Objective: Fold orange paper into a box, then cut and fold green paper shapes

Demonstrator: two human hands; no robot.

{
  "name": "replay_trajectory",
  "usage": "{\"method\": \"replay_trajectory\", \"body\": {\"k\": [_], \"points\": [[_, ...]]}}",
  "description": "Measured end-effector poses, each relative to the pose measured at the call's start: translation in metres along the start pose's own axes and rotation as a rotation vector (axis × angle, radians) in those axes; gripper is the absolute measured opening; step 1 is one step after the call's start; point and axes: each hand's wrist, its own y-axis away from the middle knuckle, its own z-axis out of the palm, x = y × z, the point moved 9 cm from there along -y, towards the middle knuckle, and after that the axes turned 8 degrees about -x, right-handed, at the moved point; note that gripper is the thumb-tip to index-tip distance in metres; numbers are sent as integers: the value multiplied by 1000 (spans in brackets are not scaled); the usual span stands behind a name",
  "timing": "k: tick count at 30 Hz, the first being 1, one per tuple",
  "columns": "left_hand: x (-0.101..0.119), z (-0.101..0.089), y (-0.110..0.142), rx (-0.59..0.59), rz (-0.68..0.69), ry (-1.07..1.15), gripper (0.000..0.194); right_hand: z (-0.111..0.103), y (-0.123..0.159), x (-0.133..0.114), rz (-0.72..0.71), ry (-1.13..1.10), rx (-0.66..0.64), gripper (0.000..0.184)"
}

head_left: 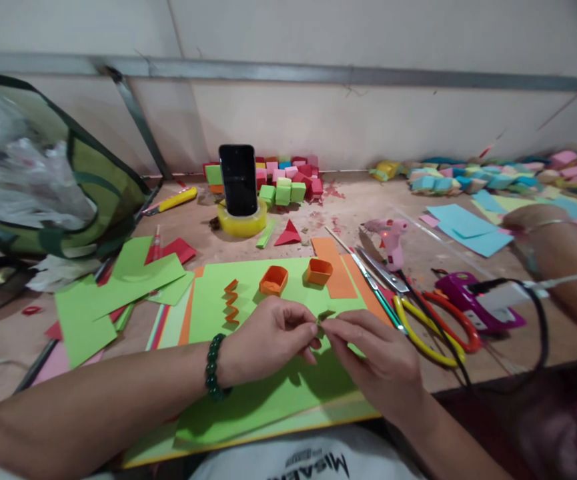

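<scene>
Head: fingers [342, 328] tight, perhaps on paper [326, 313]

Soft light casts faint shadows below the hands [268, 337]; edges blur.

Single view taken from head, aimed forward and down over table [358, 190]; left hand [268, 337] and right hand [383, 357] framed close, wall [288, 117] beyond.

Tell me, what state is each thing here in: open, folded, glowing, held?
Left hand: pinching
Right hand: pinching
Green paper piece: held at both hands' fingertips
Phone: upright, screen dark
Tape roll: lying flat
Left orange box: open-topped
Right orange box: open-topped
Orange strip: zigzag-folded
Glue gun: glowing at one spot
Scissors: lying down
Green bag: open, filled
</scene>
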Motion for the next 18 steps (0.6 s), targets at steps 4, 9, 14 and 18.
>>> {"method": "replay_trajectory", "body": {"k": [4,9,14,18], "points": [[-2,-1,0,10,-12,-9,18,5,6,-10,-142,151,-96,38],[2,0,1,29,55,-29,16,8,5,-12,-171,226,-180,39],[5,0,3,19,61,3,10,4,3,-11,-163,153,-179,43],[4,0,1,-22,76,72,23,1,4,-2,-58,-25,-152,41]]}}
